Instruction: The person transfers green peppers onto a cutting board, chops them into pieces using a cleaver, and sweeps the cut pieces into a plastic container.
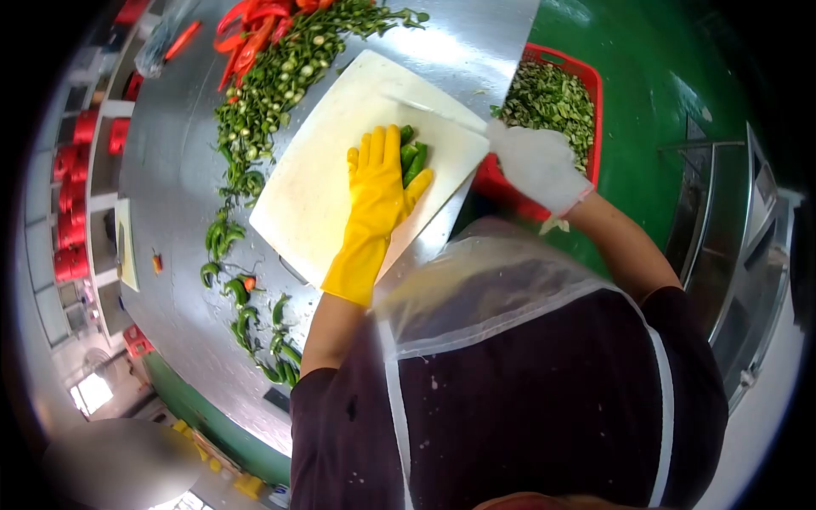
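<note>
My left hand (374, 183), in a yellow rubber glove, lies flat on the white cutting board (310, 183), fingers stretched forward and thumb apart. Several green peppers (415, 161) rest against it, between the index finger and the thumb. My right hand (540, 166), in a white glove, is closed at the board's right corner, partly over the red basket. From it a blurred, pale knife blade (438, 112) reaches left over the upper right part of the board, apart from the peppers. The handle is hidden in the glove.
Cut green peppers (293, 76) are heaped beyond the board on the metal table (170, 187), with red peppers (251, 38) at the top. Whole green peppers (276, 340) lie lower left. The red basket (597, 110) of chopped greens stands at the right, near a metal rack (710, 204).
</note>
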